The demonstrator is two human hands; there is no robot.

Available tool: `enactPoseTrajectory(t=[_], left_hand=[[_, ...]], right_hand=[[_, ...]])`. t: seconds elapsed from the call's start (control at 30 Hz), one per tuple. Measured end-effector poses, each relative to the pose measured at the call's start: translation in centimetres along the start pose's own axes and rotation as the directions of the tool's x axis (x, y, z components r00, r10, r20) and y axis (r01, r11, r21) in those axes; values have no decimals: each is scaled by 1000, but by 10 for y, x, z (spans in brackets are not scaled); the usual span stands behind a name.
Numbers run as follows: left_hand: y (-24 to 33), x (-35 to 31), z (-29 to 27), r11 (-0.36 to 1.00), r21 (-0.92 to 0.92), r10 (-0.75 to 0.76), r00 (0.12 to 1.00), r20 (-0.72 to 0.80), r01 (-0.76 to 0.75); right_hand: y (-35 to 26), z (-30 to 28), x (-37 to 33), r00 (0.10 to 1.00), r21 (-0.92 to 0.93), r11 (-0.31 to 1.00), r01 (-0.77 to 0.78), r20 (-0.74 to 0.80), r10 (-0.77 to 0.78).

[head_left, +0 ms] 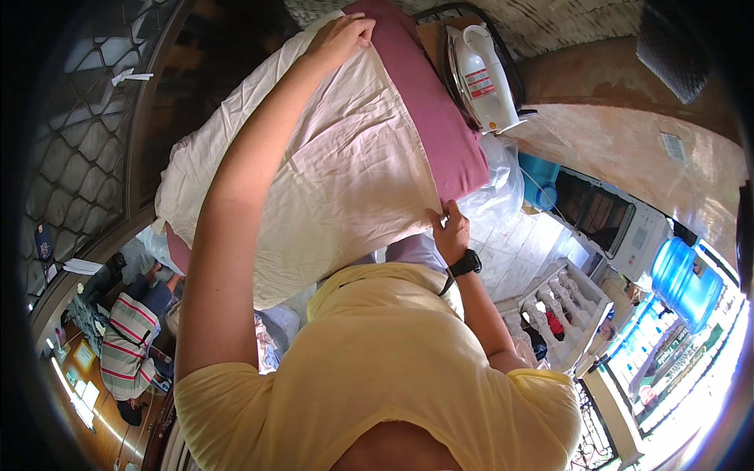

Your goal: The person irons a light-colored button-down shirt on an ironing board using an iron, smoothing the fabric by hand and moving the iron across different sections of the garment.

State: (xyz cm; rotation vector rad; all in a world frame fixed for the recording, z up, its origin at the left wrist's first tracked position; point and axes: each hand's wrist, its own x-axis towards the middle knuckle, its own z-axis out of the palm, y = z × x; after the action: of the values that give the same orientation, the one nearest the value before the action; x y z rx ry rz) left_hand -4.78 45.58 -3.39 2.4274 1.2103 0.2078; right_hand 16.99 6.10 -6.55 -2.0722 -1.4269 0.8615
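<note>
A cream cloth [345,165] lies spread over a mauve-covered padded board [428,110], with creases across its middle. Up at the far edge, my left hand [345,38] pinches the cloth's far right corner, its arm stretched across the fabric. Close to my body, my right hand [451,231] grips the near right corner between thumb and fingers; a black watch is on that wrist. Between both hands the cloth's right edge runs fairly straight, and a strip of mauve cover shows beyond it. The cloth's near left part hangs over the board's edge.
A white iron [488,82] stands on a rest right of the board's far end. Clear plastic [503,169] hangs beside the board. A white balustrade [558,310] and a blue water jug [687,284] are at the right. Another person in a striped top [128,345] is at the lower left.
</note>
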Motion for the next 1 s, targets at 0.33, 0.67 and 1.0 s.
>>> enactPoseTrajectory(t=[0.33,0.67,1.0], left_hand=[[70,-138,48,957,-289,-207,710,-673,5],[52,-499,75,604,-385,-683,203,-702,698],[49,-479,85,583,-624,-790,181,-586,520]], right_hand=[[1,-7,49,937,-198,924,328,-56,-344],[-177,83,95,621,226,694,683,322,-715],[-254,194,29,285,311,530,789,579,-764]])
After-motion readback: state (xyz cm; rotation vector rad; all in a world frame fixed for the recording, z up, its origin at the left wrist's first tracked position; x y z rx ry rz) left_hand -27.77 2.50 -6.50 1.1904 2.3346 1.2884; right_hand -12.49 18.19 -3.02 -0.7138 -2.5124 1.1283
